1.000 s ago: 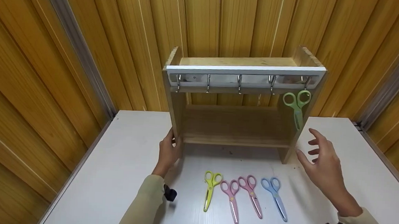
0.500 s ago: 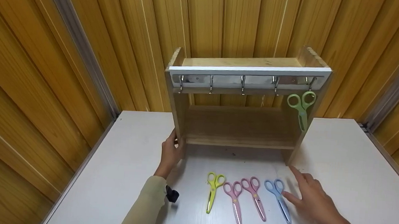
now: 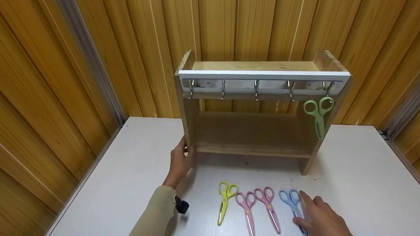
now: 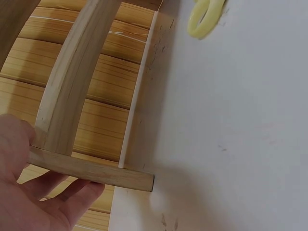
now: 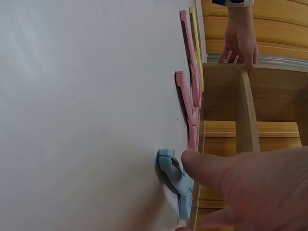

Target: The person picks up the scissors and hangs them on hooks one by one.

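My left hand [image 3: 181,163] grips the lower left side panel of a wooden shelf [image 3: 251,149]; in the left wrist view the fingers [image 4: 79,197] wrap the panel's edge. Over the light-blue scissors [image 3: 294,201], my right hand [image 3: 325,223] reaches with thumb and fingers spread apart. Its thumb lies at the blade part and the index fingertip beside a handle loop; whether they touch is unclear. To the left lie two pink scissors [image 3: 247,211] [image 3: 268,205] and yellow-green scissors [image 3: 224,199]. Green scissors [image 3: 318,113] hang from the rightmost hook.
Several metal hooks [image 3: 256,90] line the white strip [image 3: 234,74] across the shelf's upper front. The shelf stands on a white table [image 3: 142,146]. Wood-panelled walls [image 3: 252,25] rise behind and at both sides.
My right hand has come down and left from beside the shelf's right panel to the light-blue scissors. The left hand keeps its grip, and the view has shifted slightly.
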Available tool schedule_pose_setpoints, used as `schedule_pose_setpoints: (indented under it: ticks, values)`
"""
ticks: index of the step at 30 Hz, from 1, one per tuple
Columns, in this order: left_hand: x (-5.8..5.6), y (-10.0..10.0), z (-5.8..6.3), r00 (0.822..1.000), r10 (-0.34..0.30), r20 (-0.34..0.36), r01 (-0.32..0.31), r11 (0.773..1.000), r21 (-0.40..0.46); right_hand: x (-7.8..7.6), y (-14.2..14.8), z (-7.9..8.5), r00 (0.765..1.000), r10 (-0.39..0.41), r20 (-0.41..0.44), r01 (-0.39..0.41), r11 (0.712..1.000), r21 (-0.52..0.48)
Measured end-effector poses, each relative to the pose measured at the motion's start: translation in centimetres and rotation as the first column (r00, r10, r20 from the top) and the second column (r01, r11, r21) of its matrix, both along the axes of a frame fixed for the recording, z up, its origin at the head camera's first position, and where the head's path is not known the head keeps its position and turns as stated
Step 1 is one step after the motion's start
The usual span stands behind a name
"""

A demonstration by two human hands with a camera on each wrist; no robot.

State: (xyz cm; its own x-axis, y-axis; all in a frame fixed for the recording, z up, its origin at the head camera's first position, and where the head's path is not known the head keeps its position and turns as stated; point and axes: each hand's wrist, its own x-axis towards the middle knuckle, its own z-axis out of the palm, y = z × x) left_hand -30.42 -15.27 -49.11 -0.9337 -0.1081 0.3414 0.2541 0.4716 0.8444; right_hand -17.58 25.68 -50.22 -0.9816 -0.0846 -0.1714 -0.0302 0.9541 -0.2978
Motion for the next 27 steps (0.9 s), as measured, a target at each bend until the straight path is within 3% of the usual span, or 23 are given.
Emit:
schedule_pose_setpoints:
  ticks: [6,15,27]
  values:
    - [0.0,-0.1,0.0,1.000,0.003,-0.003,-0.003,1.000,-0.001,0.0,0.2,0.0,1.000,0.011,0.022,-0.012,1.000,0.028]
    - [0.0,-0.2,-0.3,1.000,0.000,-0.008,0.000,1.000,0.010,0.2,0.8,0.3,0.998,0.055,-0.012,-0.054,0.997,0.052]
    - [0.1,0.1,-0.2,1.000,0.004,-0.005,-0.004,1.000,-0.006,0.8,1.7,0.4,0.987,0.081,-0.136,-0.085,0.996,-0.024]
